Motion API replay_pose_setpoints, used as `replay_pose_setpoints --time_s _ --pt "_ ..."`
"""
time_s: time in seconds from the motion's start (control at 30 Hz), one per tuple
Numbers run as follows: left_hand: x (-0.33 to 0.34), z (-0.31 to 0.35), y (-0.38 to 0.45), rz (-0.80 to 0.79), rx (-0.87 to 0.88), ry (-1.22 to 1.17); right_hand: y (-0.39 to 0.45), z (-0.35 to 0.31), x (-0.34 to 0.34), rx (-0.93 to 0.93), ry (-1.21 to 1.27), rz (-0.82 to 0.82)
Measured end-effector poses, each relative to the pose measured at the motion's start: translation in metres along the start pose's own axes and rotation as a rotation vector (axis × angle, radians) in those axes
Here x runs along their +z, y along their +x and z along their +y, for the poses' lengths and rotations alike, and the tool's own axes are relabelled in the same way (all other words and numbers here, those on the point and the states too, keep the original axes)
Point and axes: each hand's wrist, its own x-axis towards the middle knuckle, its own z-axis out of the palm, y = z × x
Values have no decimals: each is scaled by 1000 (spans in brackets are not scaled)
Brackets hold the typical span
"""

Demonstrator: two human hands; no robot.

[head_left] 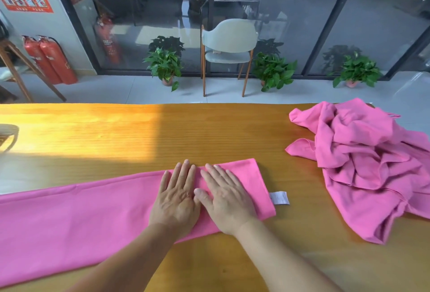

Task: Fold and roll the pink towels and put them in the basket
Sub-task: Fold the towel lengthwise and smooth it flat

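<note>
A pink towel [76,217], folded into a long strip, lies across the wooden table [116,133] from the left edge to the middle. A white label [280,197] sticks out at its right end. My left hand [176,198] and my right hand [226,201] lie flat side by side on the strip near that right end, fingers straight and pressing down. A heap of crumpled pink towels [370,168] sits on the table's right side, apart from both hands. No basket is in view.
Beyond the table's far edge are a grey chair [229,45], three potted plants [164,66] and a glass wall. Red fire extinguishers [50,59] stand at the left. A dark object [8,137] shows at the table's left edge.
</note>
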Motion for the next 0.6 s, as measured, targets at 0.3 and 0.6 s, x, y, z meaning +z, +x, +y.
replay_pose_setpoints --time_s 0.3,0.6 --pt "6 3 2 16 -40 -15 -4 59 -29 324 -193 69" --pt "8 1 2 22 -29 -33 -16 40 -3 124 -137 27"
